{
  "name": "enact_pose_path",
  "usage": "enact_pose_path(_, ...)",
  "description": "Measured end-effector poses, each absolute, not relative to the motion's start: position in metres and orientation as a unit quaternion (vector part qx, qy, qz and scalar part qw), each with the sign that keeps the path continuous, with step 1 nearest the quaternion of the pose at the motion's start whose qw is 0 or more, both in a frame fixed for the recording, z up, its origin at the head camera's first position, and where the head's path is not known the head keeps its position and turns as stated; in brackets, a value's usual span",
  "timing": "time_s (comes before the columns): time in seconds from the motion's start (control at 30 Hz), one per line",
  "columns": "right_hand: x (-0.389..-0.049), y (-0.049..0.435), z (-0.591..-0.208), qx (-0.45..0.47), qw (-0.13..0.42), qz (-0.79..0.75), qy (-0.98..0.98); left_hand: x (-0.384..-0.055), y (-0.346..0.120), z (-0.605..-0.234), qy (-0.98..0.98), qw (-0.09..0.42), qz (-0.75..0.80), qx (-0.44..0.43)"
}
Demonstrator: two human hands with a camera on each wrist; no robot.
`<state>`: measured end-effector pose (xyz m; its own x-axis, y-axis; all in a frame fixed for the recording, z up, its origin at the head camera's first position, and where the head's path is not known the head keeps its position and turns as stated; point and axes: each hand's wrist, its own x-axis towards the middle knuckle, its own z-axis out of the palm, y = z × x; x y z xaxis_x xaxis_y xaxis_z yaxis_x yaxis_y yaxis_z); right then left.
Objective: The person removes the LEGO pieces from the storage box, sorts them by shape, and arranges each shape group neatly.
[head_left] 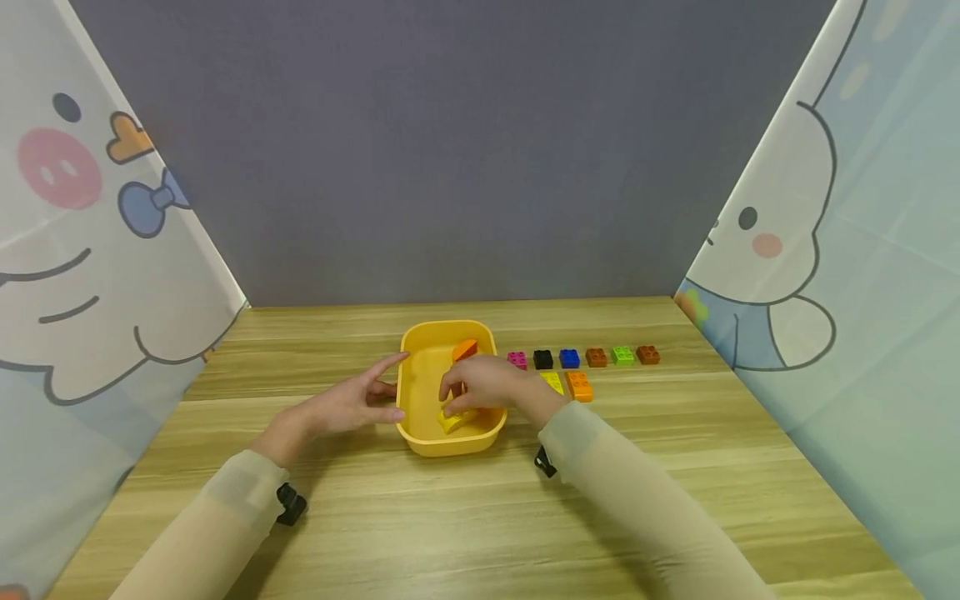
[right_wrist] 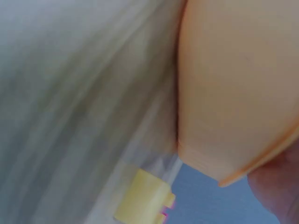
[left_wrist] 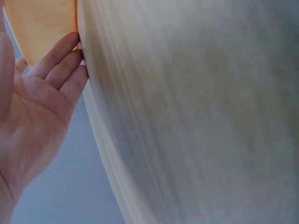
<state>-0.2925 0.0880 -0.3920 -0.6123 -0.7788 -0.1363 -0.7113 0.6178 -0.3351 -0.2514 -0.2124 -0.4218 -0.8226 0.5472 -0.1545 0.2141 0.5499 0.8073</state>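
A yellow plastic bin point(head_left: 415, 447) stands on the wooden table. My left hand point(head_left: 352, 404) lies along its left side, thumb and index finger spread at the rim. In the left wrist view, the fairly straight fingers point(left_wrist: 60, 60) touch the bin's wall point(left_wrist: 42, 23). My right hand point(head_left: 483, 385) reaches over the right rim into the bin, fingers bent down. Its thumb is right at a yellow toy block point(head_left: 452, 423); I cannot tell whether it pinches it. Behind the hand lies an orange-red piece point(head_left: 465, 349). In the right wrist view, the bin's wall point(right_wrist: 233, 84) hides most of that hand.
Right of the bin, a row of small toy blocks holds pink point(head_left: 517, 359), black point(head_left: 543, 359), blue point(head_left: 570, 358), green point(head_left: 622, 355) and brown point(head_left: 648, 355) ones. Before it lie a yellow block point(head_left: 552, 382) and an orange block point(head_left: 579, 386). A grey panel point(head_left: 450, 167) rises behind the table.
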Motion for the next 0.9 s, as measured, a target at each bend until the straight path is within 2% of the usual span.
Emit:
enact_pose_path(0.47,-0.286,0.086,-0.403,-0.397,0.059,-0.097,0.911,-0.252,-0.212,-0.422,0.853,0.201,0.424,0.230)
enact_pose_path(0.67,-0.287,0.089,-0.405,-0.412,0.057,-0.117,0.902,-0.253,-0.213,-0.421,0.854,0.202,0.422,0.228)
enact_pose_path(0.9,-0.286,0.089,-0.403,-0.432,0.074,-0.063,0.897,-0.252,-0.212,-0.420,0.854,0.200,0.421,0.230)
